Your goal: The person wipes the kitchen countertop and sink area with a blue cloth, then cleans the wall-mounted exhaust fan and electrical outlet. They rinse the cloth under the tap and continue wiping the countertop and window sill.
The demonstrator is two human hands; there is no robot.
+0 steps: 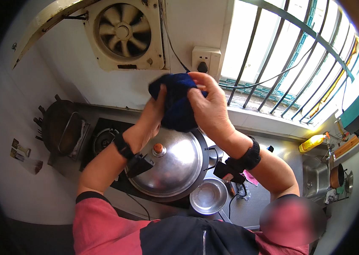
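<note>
A dark blue cloth (179,105) is bunched between my two hands, above the far part of the stove. My left hand (155,111) grips its left side, thumb against the fabric. On its right side, my right hand (209,105) pinches the cloth between thumb and fingers. Under my forearms sits a wok with a domed metal lid (179,162), which has an orange-brown knob (158,148). Each wrist wears a black strap with a small black device. The far rim of the lid is partly hidden by the cloth and my hands.
An exhaust fan (123,31) and a wall socket (205,60) are on the wall ahead. Right of the wok stands a metal pan (208,196). A yellow bottle (312,143) is beside the sink (314,173). At left, a dark wok (59,126) leans by a gas burner (104,140).
</note>
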